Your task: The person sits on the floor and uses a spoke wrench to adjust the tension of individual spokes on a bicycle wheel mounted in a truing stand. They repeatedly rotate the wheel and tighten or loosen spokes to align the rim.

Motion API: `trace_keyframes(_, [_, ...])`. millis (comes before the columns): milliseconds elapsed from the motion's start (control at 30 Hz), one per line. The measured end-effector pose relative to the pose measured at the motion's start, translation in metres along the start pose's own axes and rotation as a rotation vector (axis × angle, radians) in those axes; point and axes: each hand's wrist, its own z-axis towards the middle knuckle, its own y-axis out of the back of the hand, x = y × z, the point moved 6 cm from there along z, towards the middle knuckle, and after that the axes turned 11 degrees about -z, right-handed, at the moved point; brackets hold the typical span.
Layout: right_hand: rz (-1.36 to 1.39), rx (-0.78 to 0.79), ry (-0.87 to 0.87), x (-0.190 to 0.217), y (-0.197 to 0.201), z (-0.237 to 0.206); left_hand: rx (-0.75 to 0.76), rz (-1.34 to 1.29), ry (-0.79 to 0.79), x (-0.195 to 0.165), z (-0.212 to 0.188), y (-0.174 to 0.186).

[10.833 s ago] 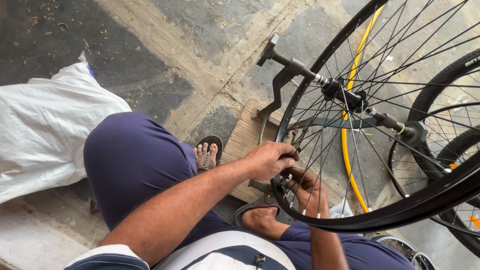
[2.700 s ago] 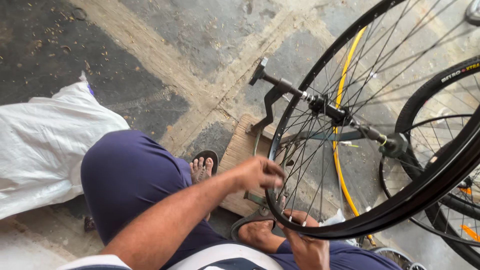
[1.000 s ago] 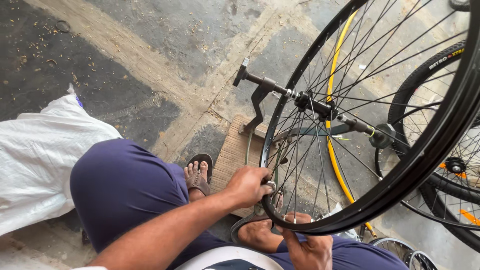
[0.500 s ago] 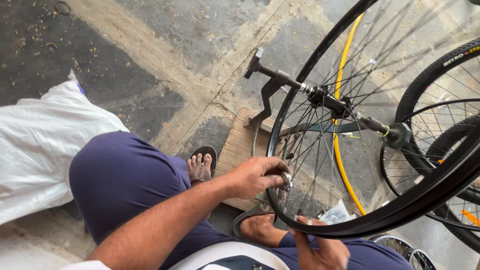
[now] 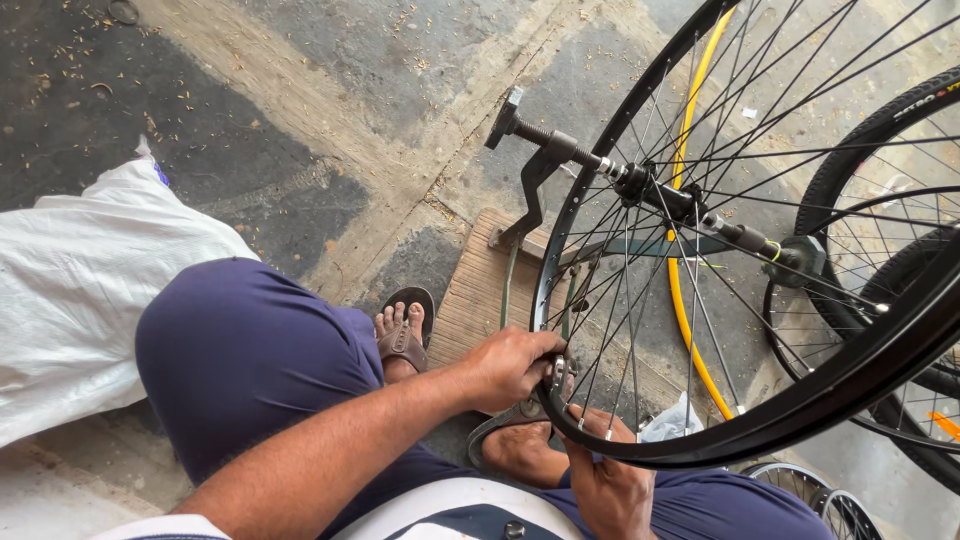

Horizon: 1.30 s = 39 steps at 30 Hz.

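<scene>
- Black spoked bicycle wheel [image 5: 800, 400] sits on a metal truing stand [image 5: 535, 180] over a wooden board [image 5: 475, 300].
- Left hand [image 5: 515, 365] pinches a small metal spoke tool [image 5: 558, 372] at the rim.
- Right hand [image 5: 610, 480] curls around the lower rim.

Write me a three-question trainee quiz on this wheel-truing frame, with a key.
1. True or false: the black bicycle wheel lies flat on the floor.
2. Which hand pinches a small metal tool at the rim? A) left hand B) right hand C) neither
3. Fill in: the truing stand's foot rests on a ____ board.

Key:
1. False; it stands upright with its axle in the stand.
2. A; the right hand rests by the rim's lower edge, its grip unclear.
3. Wooden.
</scene>
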Motion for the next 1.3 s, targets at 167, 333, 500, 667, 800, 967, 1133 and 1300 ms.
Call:
trace_keyframes(167, [0.023, -0.030, -0.021, 0.005, 0.007, 0.001, 0.179, -0.034, -0.033, -0.001, 0.008, 0.008])
trace_keyframes(333, [0.014, -0.046, -0.034, 0.011, 0.017, 0.001, 0.207, -0.012, 0.037, 0.002, 0.009, 0.003])
trace_keyframes(500, [0.007, -0.052, -0.042, 0.012, 0.019, -0.002, 0.238, -0.373, 0.072, 0.001, 0.006, -0.004])
trace_keyframes(667, [-0.071, -0.023, 0.050, 0.007, 0.003, 0.003, -0.109, 0.101, 0.074, -0.007, 0.011, -0.012])
trace_keyframes(800, [-0.108, -0.022, 0.058, -0.001, -0.009, 0.001, -0.142, 0.332, 0.120, -0.015, 0.015, -0.016])
trace_keyframes(967, [-0.123, -0.097, -0.039, -0.021, 0.029, -0.008, 0.278, -0.456, -0.067, -0.033, 0.003, -0.008])
trace_keyframes(1133, [0.024, -0.032, -0.018, -0.036, 0.040, -0.004, 0.600, -1.116, 0.058, -0.045, -0.008, -0.017])
trace_keyframes(1300, [0.072, 0.267, -0.051, -0.045, -0.013, 0.006, 0.181, 0.062, 0.140, -0.016, 0.013, 0.002])
